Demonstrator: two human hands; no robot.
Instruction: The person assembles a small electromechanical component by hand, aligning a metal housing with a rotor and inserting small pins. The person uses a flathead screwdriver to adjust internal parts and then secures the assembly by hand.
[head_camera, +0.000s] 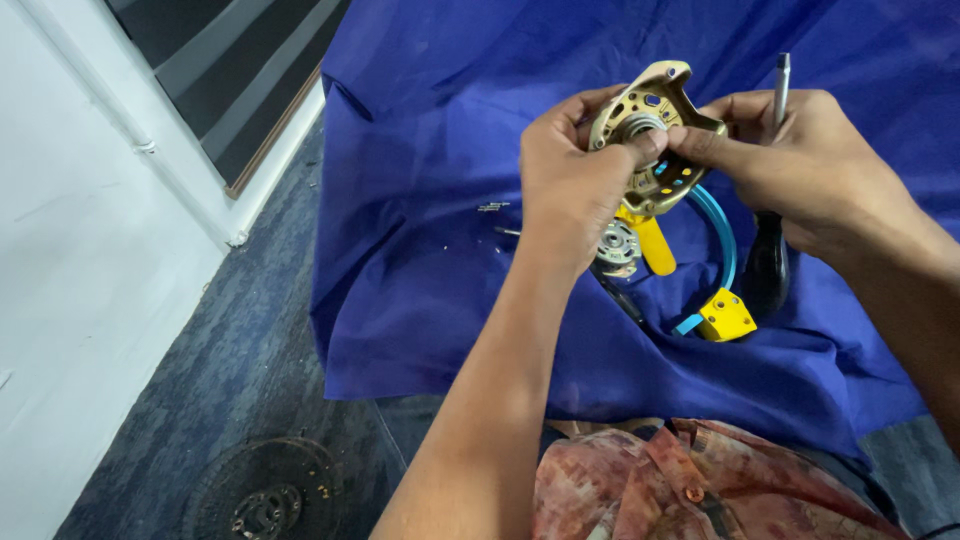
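Both hands hold up a gold-coloured metal motor end plate (655, 120) with a round bearing seat and several holes. My left hand (570, 180) grips its left rim, thumb on the bearing. My right hand (800, 160) pinches the plate's right side and also clamps a screwdriver (775, 200), its metal shaft pointing up and its black handle hanging below the palm. Under the plate lie a small grey toothed motor part (618, 245), a yellow piece (655, 245) and a blue curved part (722, 235) ending in a yellow block (727, 315).
Everything lies on a blue cloth (430, 200) spread over a dark carpet (230, 350). Small screws (492, 207) rest on the cloth left of my hands. A dark round disc (262, 490) sits on the floor at lower left. A white wall (80, 250) runs along the left.
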